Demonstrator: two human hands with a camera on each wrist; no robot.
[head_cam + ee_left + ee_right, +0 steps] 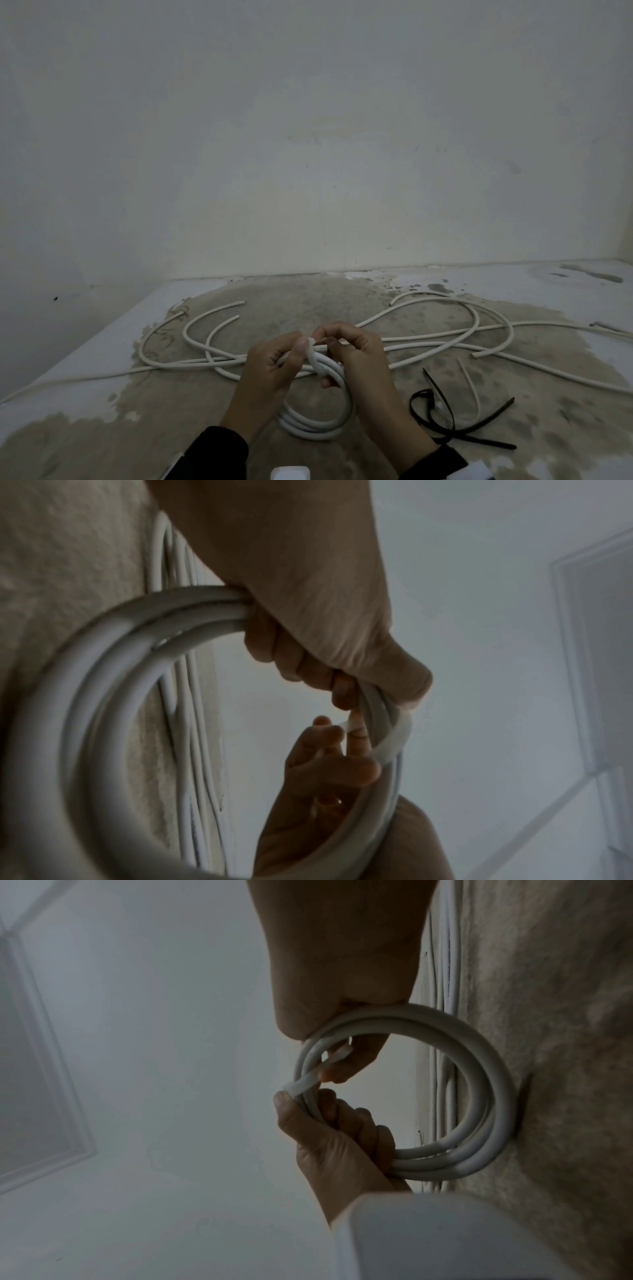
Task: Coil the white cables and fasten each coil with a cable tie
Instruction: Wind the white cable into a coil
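Both hands are up over the near middle of the bench [85, 359]: the left hand [270, 371] has its fingers wrapped round the white coil [318, 421], the right hand [356, 353] pinches a white tie [301, 1087] at the coil's top. Loose white cables [428, 342] sprawl behind, reaching toward both side edges. Black ties [442, 418] lie just right of the hands. Bare bench remains near left.

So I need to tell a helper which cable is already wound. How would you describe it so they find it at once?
Look at the stained floor near the wall, where loose white cables sprawl. In front of them both hands hold the white coil, left of the black cable ties. It is the only cable wound into a tight ring of several turns.
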